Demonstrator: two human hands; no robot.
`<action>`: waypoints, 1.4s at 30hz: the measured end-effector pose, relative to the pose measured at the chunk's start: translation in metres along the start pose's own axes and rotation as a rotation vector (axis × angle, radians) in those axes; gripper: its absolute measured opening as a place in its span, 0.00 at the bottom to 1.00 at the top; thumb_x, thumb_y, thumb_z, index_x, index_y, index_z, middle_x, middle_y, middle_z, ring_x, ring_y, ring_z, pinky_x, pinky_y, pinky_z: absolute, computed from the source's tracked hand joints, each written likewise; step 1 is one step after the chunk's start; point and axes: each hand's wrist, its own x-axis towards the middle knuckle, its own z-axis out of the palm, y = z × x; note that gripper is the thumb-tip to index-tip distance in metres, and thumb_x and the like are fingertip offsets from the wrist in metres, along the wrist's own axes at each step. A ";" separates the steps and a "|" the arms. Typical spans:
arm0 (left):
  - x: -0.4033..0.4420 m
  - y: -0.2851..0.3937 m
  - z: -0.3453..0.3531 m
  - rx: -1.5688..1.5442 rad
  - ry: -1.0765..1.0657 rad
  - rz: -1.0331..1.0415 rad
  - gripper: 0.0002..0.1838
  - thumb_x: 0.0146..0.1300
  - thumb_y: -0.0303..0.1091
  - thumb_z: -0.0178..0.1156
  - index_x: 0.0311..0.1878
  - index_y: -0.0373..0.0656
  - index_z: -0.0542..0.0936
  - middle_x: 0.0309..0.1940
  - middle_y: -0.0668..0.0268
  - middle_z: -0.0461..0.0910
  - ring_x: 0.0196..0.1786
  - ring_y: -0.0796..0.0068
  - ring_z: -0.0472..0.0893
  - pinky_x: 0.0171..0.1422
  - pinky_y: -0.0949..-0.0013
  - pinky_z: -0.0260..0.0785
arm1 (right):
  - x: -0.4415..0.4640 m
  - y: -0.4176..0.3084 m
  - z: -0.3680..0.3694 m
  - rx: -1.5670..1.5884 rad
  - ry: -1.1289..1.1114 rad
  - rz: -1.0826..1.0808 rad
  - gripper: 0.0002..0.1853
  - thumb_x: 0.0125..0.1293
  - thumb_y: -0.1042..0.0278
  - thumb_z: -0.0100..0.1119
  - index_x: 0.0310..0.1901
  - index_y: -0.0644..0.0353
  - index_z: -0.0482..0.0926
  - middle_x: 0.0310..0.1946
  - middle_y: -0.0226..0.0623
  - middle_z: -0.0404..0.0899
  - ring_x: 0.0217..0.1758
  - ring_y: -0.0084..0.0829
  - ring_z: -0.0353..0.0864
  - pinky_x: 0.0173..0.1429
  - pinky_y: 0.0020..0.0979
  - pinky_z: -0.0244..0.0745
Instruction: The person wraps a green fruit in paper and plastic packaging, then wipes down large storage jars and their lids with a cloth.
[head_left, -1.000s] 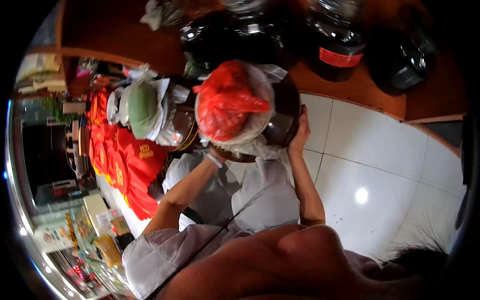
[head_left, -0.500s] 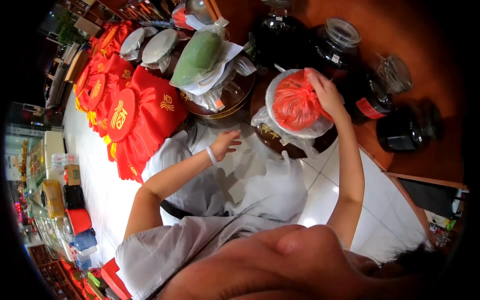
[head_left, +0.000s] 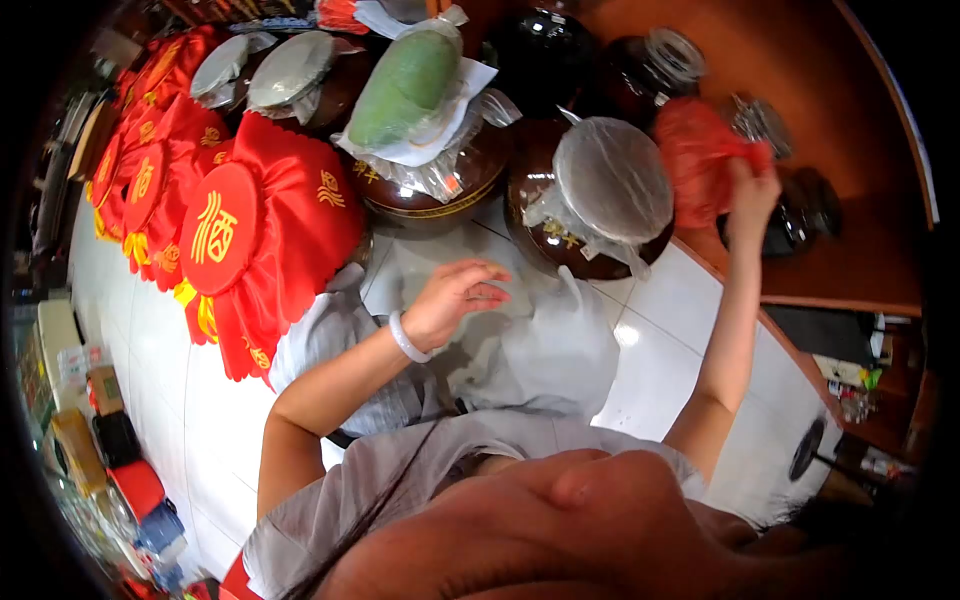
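On white tiled floor [head_left: 235, 440]: red-clothed bundles [head_left: 222, 228] approx 10 o'clock; green-topped brown jar [head_left: 428, 198] approx 11; film-topped brown jar [head_left: 590, 212] approx 1. On wooden shelf [head_left: 850, 268], approx 1–2 o'clock: dark glass jars [head_left: 632, 82].

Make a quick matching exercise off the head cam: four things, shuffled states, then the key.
Things
1. Red plastic bag
2. Left hand
3. Green bundle
4. Nearest red cloth

States
A. Over a white sheet, on top of a brown jar
B. Bears gold characters
C. Gripped by the right hand
D. Holding nothing, white bracelet at the wrist

Pairs: 1-C, 2-D, 3-A, 4-B
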 end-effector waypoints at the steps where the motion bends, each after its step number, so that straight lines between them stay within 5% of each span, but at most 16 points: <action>1: -0.005 0.003 0.002 0.000 -0.027 -0.017 0.13 0.60 0.33 0.49 0.45 0.34 0.72 0.43 0.58 0.75 0.42 0.66 0.77 0.49 0.67 0.68 | 0.007 -0.022 -0.013 0.074 0.142 0.020 0.14 0.54 0.80 0.50 0.44 0.67 0.73 0.34 0.32 0.76 0.36 0.22 0.72 0.44 0.23 0.67; 3: -0.013 0.008 0.000 -0.015 -0.064 0.058 0.13 0.60 0.33 0.49 0.44 0.33 0.72 0.43 0.58 0.75 0.42 0.66 0.77 0.49 0.66 0.67 | 0.016 -0.056 -0.034 0.339 0.183 0.041 0.16 0.55 0.81 0.50 0.48 0.69 0.68 0.38 0.33 0.74 0.40 0.23 0.72 0.46 0.23 0.67; 6: -0.016 0.012 0.003 -0.029 -0.070 0.064 0.13 0.60 0.32 0.48 0.44 0.33 0.72 0.43 0.57 0.75 0.42 0.67 0.76 0.50 0.66 0.67 | 0.018 -0.072 -0.040 0.309 0.206 -0.042 0.21 0.55 0.82 0.50 0.52 0.70 0.64 0.41 0.35 0.73 0.42 0.25 0.72 0.50 0.24 0.66; 17: -0.025 0.012 -0.012 0.237 0.040 0.215 0.16 0.58 0.32 0.51 0.47 0.32 0.71 0.41 0.59 0.75 0.39 0.73 0.76 0.48 0.71 0.67 | -0.027 0.010 0.042 0.151 0.010 0.058 0.17 0.52 0.80 0.49 0.47 0.68 0.71 0.40 0.35 0.76 0.43 0.26 0.73 0.50 0.24 0.64; 20: -0.015 0.017 -0.012 0.303 -0.024 0.240 0.18 0.57 0.30 0.54 0.49 0.31 0.70 0.41 0.58 0.75 0.40 0.73 0.76 0.49 0.73 0.67 | -0.040 0.045 0.055 -0.172 -0.185 -0.012 0.15 0.51 0.78 0.50 0.43 0.66 0.73 0.38 0.39 0.77 0.42 0.28 0.74 0.49 0.26 0.66; 23: 0.004 0.026 -0.008 0.429 -0.064 0.296 0.21 0.56 0.27 0.54 0.53 0.31 0.66 0.46 0.57 0.73 0.46 0.71 0.75 0.53 0.70 0.65 | -0.042 0.040 0.057 0.030 -0.059 -0.026 0.16 0.48 0.77 0.51 0.42 0.64 0.74 0.36 0.39 0.78 0.41 0.28 0.75 0.48 0.26 0.67; 27: 0.051 0.050 0.025 0.723 0.017 0.708 0.49 0.45 0.39 0.67 0.63 0.30 0.48 0.57 0.51 0.61 0.57 0.63 0.66 0.59 0.66 0.59 | -0.051 0.001 0.071 0.038 -0.246 -0.109 0.17 0.48 0.76 0.51 0.43 0.63 0.74 0.36 0.39 0.78 0.40 0.29 0.76 0.46 0.27 0.69; 30: 0.092 0.059 0.057 0.718 -0.044 0.861 0.59 0.32 0.44 0.73 0.64 0.32 0.47 0.59 0.47 0.56 0.60 0.63 0.63 0.61 0.65 0.56 | -0.072 -0.036 0.095 0.083 -0.392 -0.065 0.16 0.48 0.73 0.54 0.42 0.64 0.74 0.32 0.39 0.77 0.34 0.30 0.76 0.42 0.27 0.70; 31: 0.111 0.056 0.053 0.760 -0.019 0.881 0.51 0.34 0.38 0.72 0.61 0.31 0.54 0.54 0.51 0.64 0.56 0.67 0.68 0.58 0.67 0.61 | -0.078 -0.036 0.101 0.157 -0.519 -0.106 0.16 0.51 0.69 0.56 0.43 0.63 0.73 0.35 0.40 0.76 0.37 0.28 0.75 0.40 0.26 0.70; 33: 0.108 0.060 0.050 0.458 -0.103 0.657 0.39 0.40 0.28 0.67 0.57 0.31 0.62 0.47 0.56 0.72 0.49 0.70 0.73 0.53 0.70 0.66 | -0.084 -0.035 0.105 0.269 -0.389 -0.221 0.16 0.55 0.67 0.56 0.45 0.61 0.73 0.41 0.39 0.73 0.40 0.26 0.73 0.43 0.25 0.68; 34: 0.103 0.060 0.044 0.323 -0.096 0.577 0.32 0.44 0.25 0.63 0.55 0.32 0.64 0.46 0.58 0.73 0.47 0.71 0.74 0.52 0.71 0.67 | -0.087 -0.026 0.097 0.273 -0.376 -0.165 0.20 0.59 0.59 0.52 0.49 0.63 0.71 0.50 0.42 0.69 0.51 0.32 0.70 0.57 0.33 0.61; 35: 0.096 0.060 0.037 0.188 -0.082 0.495 0.26 0.48 0.21 0.58 0.53 0.32 0.67 0.44 0.60 0.75 0.44 0.71 0.76 0.51 0.71 0.69 | -0.093 -0.010 0.090 0.278 -0.364 -0.161 0.20 0.59 0.59 0.52 0.49 0.63 0.71 0.50 0.42 0.69 0.51 0.32 0.70 0.57 0.33 0.61; 37: 0.081 0.063 0.017 0.129 -0.029 0.398 0.24 0.51 0.23 0.56 0.54 0.32 0.66 0.44 0.60 0.74 0.45 0.72 0.76 0.50 0.71 0.69 | -0.114 0.037 0.081 -0.959 -0.221 -0.504 0.29 0.61 0.48 0.46 0.53 0.67 0.67 0.55 0.47 0.65 0.61 0.38 0.61 0.66 0.44 0.42; 38: 0.070 0.065 0.008 0.131 -0.021 0.399 0.24 0.51 0.23 0.56 0.54 0.32 0.66 0.44 0.60 0.74 0.45 0.72 0.76 0.50 0.71 0.69 | -0.128 0.063 0.078 -0.975 -0.431 -0.369 0.37 0.60 0.40 0.39 0.56 0.71 0.63 0.59 0.49 0.60 0.67 0.39 0.52 0.67 0.50 0.30; 42: 0.025 0.067 -0.007 0.095 0.048 0.327 0.23 0.53 0.25 0.54 0.54 0.32 0.66 0.45 0.59 0.74 0.45 0.71 0.76 0.50 0.71 0.69 | -0.160 0.018 0.071 -0.888 -0.599 -0.472 0.35 0.61 0.42 0.39 0.56 0.70 0.62 0.58 0.49 0.62 0.65 0.38 0.56 0.67 0.50 0.34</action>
